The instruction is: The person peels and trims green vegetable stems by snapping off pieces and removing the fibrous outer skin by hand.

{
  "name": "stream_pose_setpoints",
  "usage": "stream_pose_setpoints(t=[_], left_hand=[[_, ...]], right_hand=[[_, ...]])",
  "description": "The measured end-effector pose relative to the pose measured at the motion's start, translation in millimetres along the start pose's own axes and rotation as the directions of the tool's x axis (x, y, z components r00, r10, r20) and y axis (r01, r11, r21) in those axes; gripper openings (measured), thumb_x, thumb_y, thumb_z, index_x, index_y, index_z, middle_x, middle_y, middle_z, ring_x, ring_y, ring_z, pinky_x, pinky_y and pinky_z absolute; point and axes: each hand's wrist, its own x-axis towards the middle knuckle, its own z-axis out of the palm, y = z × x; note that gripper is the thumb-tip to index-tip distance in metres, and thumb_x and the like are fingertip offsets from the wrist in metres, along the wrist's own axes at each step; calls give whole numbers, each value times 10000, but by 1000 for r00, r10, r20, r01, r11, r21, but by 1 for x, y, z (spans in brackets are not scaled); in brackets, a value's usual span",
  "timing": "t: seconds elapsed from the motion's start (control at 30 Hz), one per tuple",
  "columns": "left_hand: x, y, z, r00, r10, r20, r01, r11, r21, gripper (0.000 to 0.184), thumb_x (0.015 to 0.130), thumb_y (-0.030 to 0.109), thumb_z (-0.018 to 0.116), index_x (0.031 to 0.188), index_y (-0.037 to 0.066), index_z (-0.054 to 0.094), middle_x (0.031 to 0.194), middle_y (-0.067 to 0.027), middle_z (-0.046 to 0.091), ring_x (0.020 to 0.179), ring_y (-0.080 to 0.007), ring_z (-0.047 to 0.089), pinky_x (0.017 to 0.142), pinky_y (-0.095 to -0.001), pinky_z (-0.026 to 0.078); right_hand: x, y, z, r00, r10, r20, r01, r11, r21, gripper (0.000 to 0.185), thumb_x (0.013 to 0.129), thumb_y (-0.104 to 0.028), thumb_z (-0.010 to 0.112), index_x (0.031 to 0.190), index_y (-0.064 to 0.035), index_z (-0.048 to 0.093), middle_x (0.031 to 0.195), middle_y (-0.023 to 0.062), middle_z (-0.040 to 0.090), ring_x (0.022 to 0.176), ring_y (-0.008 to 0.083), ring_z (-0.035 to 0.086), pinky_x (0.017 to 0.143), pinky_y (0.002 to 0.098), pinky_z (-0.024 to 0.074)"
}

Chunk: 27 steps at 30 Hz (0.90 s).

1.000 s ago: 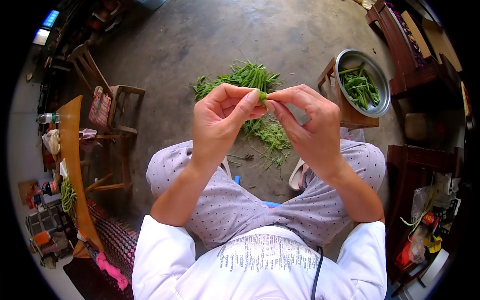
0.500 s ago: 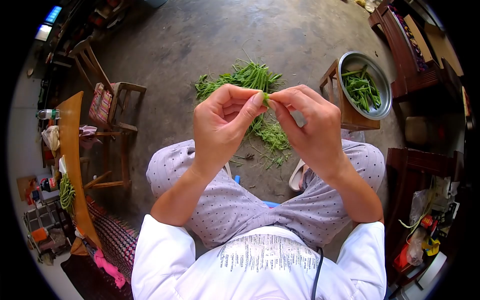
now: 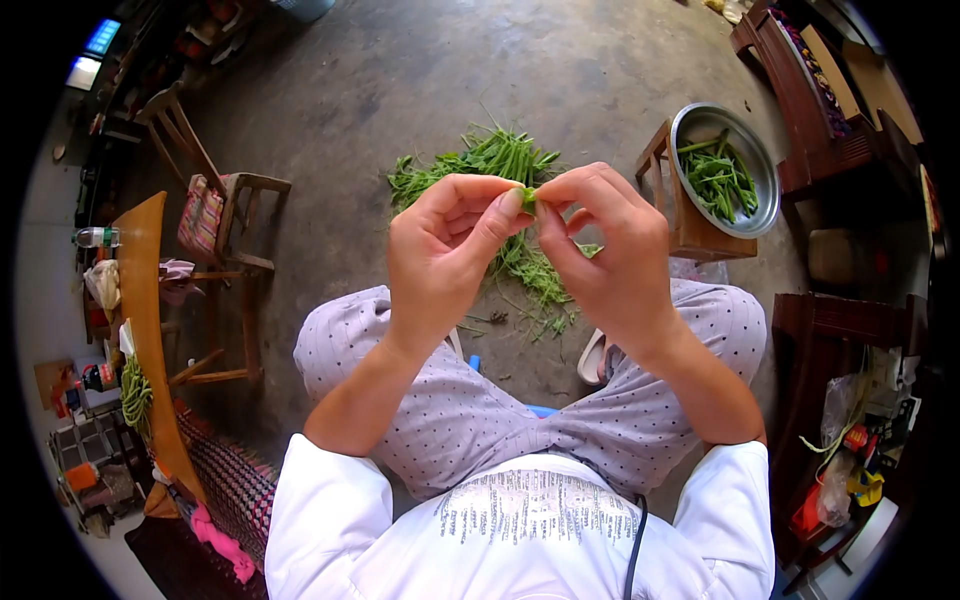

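Between the fingertips of both hands is a small piece of green stem (image 3: 528,199). My left hand (image 3: 450,235) pinches it with thumb and forefinger, the other fingers curled. My right hand (image 3: 607,245) pinches at the stem's other side, its tips almost touching the left ones. Beyond and below the hands, a heap of green stems and leaves (image 3: 505,153) lies on the floor. Nearer my feet are thin pale green shreds (image 3: 540,280), partly hidden by my right hand.
At the right, a metal basin (image 3: 765,160) of green stems rests on a wooden stool (image 3: 705,240). A wooden chair (image 3: 235,190) and a table edge (image 3: 150,300) stand at the left. Dark wooden furniture (image 3: 840,150) lines the right side.
My right hand has shifted slightly to the left and its fingers have curled more. My left hand keeps its pinch on the stem in nearly the same place.
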Motion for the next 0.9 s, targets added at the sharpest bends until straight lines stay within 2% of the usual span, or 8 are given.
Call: stream_pose_setpoints(t=[0.03,0.07,0.13,0.23,0.3,0.43,0.57,0.9], left_hand=[[1,1,-1,999,-43,22,44,998,-44,148,932,71,623,1026,-43,630,952,-111,691,865,-152,683,789,-263,563],[2,2,-2,995,-85,46,89,992,-87,157,948,80,598,1048,-37,623,971,-113,684,875,-165,683,810,-286,569],[4,3,-4,991,-121,50,126,986,-110,168,948,92,601,1055,-35,622,971,-114,685,874,-170,686,808,-289,572],[5,2,-5,985,-163,55,170,973,-159,191,937,106,624,1056,-43,619,969,-127,688,872,-181,691,801,-293,576],[5,2,-5,984,-168,55,175,967,-184,204,927,107,643,1051,-54,616,967,-139,691,872,-186,692,796,-294,578],[3,2,-2,994,-101,45,104,992,-74,173,930,90,633,1035,-47,621,948,-129,692,868,-170,689,803,-283,574],[1,1,0,999,-36,26,35,999,25,147,932,71,624,1022,-46,628,941,-120,691,866,-153,683,810,-275,570],[0,-3,1,1000,28,-4,-27,997,69,125,910,55,655,985,-45,644,916,-101,704,850,-133,688,770,-228,550]], right_hand=[[1,0,-1,999,42,-9,-41,996,77,74,806,-11,665,870,-14,629,815,98,626,700,230,646,567,329,504],[2,0,-2,999,40,-11,-39,996,77,74,806,-11,665,870,-14,629,815,98,626,700,230,646,567,329,504],[4,1,-5,993,114,14,-115,979,166,69,816,-23,677,880,-3,660,810,105,654,688,213,659,554,310,508],[4,-1,-8,986,161,32,-164,977,136,72,816,-43,690,878,-8,686,784,115,667,657,228,654,565,316,509],[3,-2,-9,992,121,19,-122,990,66,68,820,-53,688,874,-12,689,780,118,668,653,239,653,571,323,511],[1,-2,-9,1000,-14,-6,13,996,-83,65,831,-71,677,874,-25,691,785,125,666,657,274,651,585,351,515],[1,-2,-9,1000,-16,19,17,995,-102,64,835,-65,668,879,-22,685,779,129,663,671,291,654,590,366,515],[1,1,-9,997,-28,68,33,997,-72,81,817,-49,675,888,-11,679,781,135,660,684,298,655,599,372,516]])
